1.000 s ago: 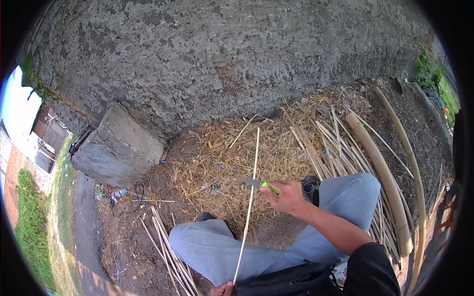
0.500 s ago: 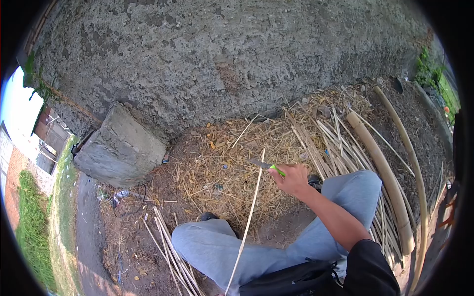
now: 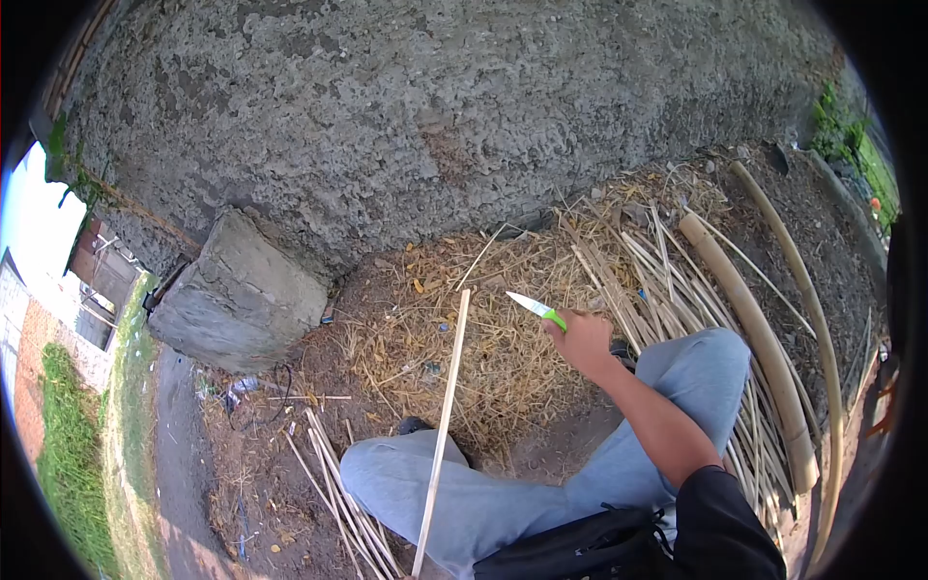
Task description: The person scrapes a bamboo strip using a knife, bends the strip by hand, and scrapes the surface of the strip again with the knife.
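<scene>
Your right hand (image 3: 584,343) has its fingers closed around the handle of the knife (image 3: 531,305), blade pointing up and left, apart from the strip (image 3: 444,435). The strip slants across your left leg (image 3: 387,474), its far end above the straw (image 3: 503,396). Its near end meets the lower edge, where I cannot tell your left fingers' state.

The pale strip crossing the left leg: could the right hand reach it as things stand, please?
Probably yes: the right hand holds the knife near the strip, and nothing visible stands between them.
</scene>
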Tool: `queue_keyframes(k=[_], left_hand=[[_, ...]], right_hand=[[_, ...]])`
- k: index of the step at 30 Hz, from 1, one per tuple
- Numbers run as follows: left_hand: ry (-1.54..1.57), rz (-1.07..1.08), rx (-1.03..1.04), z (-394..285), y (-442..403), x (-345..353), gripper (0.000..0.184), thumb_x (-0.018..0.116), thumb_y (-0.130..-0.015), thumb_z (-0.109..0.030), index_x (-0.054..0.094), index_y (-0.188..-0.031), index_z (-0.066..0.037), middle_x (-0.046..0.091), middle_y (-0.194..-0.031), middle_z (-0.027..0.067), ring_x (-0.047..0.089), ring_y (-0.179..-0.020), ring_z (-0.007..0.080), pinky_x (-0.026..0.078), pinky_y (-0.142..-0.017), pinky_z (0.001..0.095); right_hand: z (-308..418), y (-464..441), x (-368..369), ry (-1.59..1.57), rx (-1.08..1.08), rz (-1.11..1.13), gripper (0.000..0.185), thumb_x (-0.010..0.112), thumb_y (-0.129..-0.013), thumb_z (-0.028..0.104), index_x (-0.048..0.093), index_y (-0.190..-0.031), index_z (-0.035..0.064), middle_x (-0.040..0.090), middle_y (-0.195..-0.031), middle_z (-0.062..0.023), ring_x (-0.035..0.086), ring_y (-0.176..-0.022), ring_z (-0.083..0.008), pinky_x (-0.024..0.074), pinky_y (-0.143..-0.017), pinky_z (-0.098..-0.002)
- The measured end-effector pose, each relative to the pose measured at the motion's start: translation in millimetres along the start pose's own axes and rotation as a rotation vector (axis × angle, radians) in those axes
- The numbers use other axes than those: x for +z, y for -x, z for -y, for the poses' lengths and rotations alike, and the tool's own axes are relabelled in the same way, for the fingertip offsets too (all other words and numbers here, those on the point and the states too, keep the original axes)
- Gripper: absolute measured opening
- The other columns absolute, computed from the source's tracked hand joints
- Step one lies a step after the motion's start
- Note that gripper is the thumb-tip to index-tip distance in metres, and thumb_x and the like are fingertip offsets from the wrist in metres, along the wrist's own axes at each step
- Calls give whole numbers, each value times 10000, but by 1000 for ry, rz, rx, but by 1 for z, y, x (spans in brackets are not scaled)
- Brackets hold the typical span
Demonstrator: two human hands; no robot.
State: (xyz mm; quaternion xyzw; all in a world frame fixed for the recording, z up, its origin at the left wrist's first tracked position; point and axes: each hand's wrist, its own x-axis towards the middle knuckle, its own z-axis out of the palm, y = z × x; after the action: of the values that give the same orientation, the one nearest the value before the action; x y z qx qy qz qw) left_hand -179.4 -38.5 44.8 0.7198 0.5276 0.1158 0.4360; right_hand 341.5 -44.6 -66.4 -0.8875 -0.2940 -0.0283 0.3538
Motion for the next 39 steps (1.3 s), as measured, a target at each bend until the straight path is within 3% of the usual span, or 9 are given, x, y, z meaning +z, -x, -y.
queue_keyframes(k=[2, 9, 11, 17, 22, 28, 34, 39], left_hand=[[93, -22, -58, 2, -11, 6, 355, 506, -998, -271, 633, -786, -16, 507, -605, -24, 428, -562, 66, 342, -493, 259], [272, -29, 29, -14, -30, 32, 323, 502, -1011, -236, 581, -761, -47, 481, -615, -46, 407, -571, 42, 327, -498, 231], [287, 2, 97, -22, -34, 38, 325, 503, -1014, -230, 565, -741, -65, 475, -619, -49, 403, -576, 39, 323, -501, 223], [64, 44, 166, -25, -47, 57, 300, 529, -991, -224, 593, -794, -7, 486, -639, -11, 427, -640, 84, 386, -576, 283], [-77, -89, 146, -24, -51, 59, 274, 544, -969, -210, 644, -866, 23, 517, -641, 48, 451, -644, 102, 411, -578, 318], [-125, -203, 147, 17, -54, 50, 251, 522, -957, -185, 610, -810, -1, 466, -584, 6, 426, -587, 74, 366, -515, 291], [-118, -214, 155, -11, -46, 49, 236, 534, -957, -182, 622, -810, -20, 455, -584, -37, 406, -566, 47, 332, -480, 260], [43, -118, 106, -22, -43, 58, 137, 579, -951, -157, 606, -995, -30, 478, -592, -38, 462, -547, 52, 375, -479, 243]], right_hand=[[13, 8, -3, 81, -244, -24, 259, 678, -868, 304, 687, -883, 45, 659, -717, -129, 662, -625, -304, 527, -559, -417], [46, 16, -38, 52, -274, 22, 231, 682, -861, 280, 682, -917, 55, 657, -780, -99, 669, -639, -288, 528, -530, -410], [50, 19, -44, -4, -344, -52, 230, 707, -844, 296, 698, -920, 79, 645, -758, -83, 636, -575, -300, 491, -499, -413], [62, 26, -54, -28, -338, -51, 232, 705, -845, 304, 704, -899, 79, 644, -742, -73, 627, -548, -297, 483, -481, -410], [58, 23, -62, -53, -308, -20, 254, 720, -830, 323, 719, -880, 75, 668, -763, -77, 640, -561, -291, 492, -489, -397], [58, 22, -73, -123, -254, -70, 278, 760, -797, 326, 731, -890, 65, 690, -785, -94, 660, -611, -295, 501, -524, -390], [64, 19, -88, -222, -226, -115, 287, 773, -797, 295, 727, -918, 39, 690, -787, -124, 664, -632, -299, 509, -568, -378], [66, 22, -81, -346, -283, -139, 248, 747, -835, 237, 716, -936, 13, 676, -747, -142, 638, -589, -284, 486, -547, -364]])
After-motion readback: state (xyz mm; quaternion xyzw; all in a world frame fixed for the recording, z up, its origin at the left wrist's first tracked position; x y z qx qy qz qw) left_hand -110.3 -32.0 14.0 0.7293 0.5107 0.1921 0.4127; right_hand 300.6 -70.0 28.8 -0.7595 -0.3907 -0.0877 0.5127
